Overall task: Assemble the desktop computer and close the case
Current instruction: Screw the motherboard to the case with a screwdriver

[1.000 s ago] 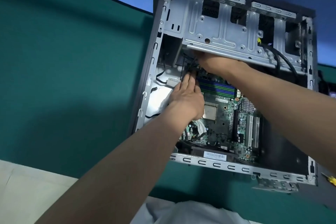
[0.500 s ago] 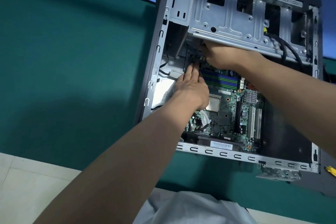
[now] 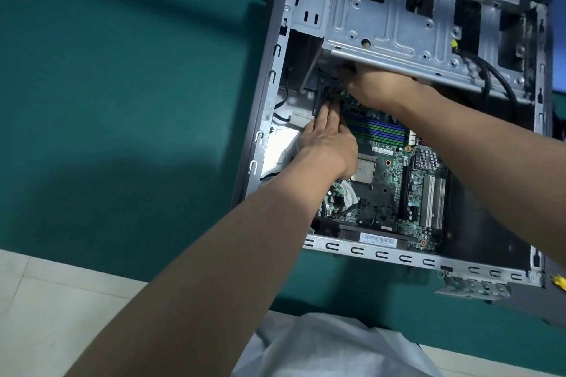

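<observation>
Both hands are deep in the open computer case (image 3: 273,119), which lies on its side on the green table (image 3: 122,101) and fills the upper right of the frame. The action is at the top-left corner of the motherboard (image 3: 386,193), where a knot of black cables (image 3: 328,91) sits just under the lower edge of the drive cage (image 3: 382,24).

The left hand (image 3: 329,144) comes up from the lower left. Its fingers (image 3: 325,119) are straight and held together, pointing up the frame, with the tips against that cable knot. The right hand (image 3: 379,89) reaches in from the right and points leftward. Its fingertips are tucked into the shadow beneath the cage, so it cannot be told whether they pinch a plug or only steady it.

The target lies between the two sets of fingertips, above the left hand and to the left of the right. The striped memory slots (image 3: 382,131) run just below, with their long axis across the frame. It looks like a connector being seated. Both hands are at the spot, and the left has the clearer line, with the cage edge hanging over the right. The push would probably go down into the board, in a tight pocket. The side panel is not on yet.
</observation>
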Available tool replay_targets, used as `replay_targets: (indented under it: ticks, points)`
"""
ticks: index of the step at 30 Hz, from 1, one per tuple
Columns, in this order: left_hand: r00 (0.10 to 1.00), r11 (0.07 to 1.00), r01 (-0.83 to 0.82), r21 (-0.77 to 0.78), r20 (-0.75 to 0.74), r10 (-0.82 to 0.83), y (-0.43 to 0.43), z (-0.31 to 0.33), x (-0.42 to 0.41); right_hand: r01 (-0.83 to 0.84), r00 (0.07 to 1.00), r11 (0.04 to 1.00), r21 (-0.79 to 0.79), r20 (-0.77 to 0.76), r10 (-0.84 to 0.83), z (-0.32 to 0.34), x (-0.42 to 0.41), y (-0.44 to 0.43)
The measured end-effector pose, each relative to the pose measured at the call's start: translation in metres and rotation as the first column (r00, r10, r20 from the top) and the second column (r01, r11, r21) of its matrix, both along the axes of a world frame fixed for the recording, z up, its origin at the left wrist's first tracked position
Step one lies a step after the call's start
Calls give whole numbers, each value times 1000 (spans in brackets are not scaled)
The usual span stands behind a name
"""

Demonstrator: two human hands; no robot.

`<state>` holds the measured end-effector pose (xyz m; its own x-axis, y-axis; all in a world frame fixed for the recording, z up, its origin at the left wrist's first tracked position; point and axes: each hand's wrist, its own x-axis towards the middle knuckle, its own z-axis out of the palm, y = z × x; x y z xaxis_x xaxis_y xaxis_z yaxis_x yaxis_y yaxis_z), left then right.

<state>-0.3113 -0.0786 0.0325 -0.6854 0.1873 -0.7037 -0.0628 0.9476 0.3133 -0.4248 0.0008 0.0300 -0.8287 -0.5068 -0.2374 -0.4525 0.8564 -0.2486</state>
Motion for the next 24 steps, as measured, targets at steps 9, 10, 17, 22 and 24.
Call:
replay_targets:
  ticks: [9, 10, 17, 22, 24]
  points:
    - [1000, 1000, -22, 13, -13, 22, -1, 2, 0, -105, 993, 992, 76, -45, 109, 4, 1, 5]
    - [1000, 1000, -26, 15, -16, 27, -1, 2, 0, -107, 992, 992, 61, -56, 110, 3, 0, 6]
    - [997, 998, -47, 36, -62, 49, -1, 1, 1, -63, 997, 997, 35, 41, 62, -6, -4, 2]
    - [997, 998, -51, 41, -60, 53, 1, 1, 0, 9, 998, 998, 56, 67, -13, -9, -6, -1]
    - [997, 998, -52, 41, -62, 54, 2, 0, 0, 21, 998, 997, 69, 65, -25, -8, -4, -3]
